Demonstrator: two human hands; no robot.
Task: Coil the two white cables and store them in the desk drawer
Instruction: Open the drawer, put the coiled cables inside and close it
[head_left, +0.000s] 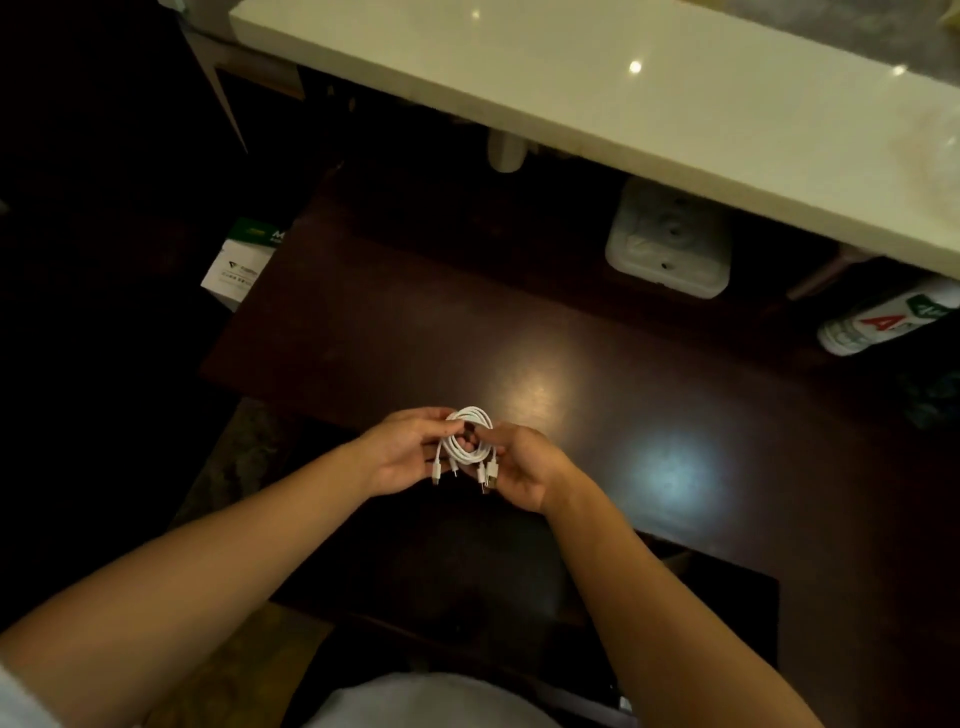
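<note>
Here, the left hand (410, 449) and right hand (522, 465) pinch the coiled white cables (467, 441) above the dark desk's (571, 338) near edge; coiling looks finished, and stowing them needs the drawer, unseen.

Dark glossy wooden counter (571, 364) beneath grip, bare under and just beyond it, light glare ahead-right. White moulded tray (667, 241) well beyond grip, at counter's far edge.
</note>
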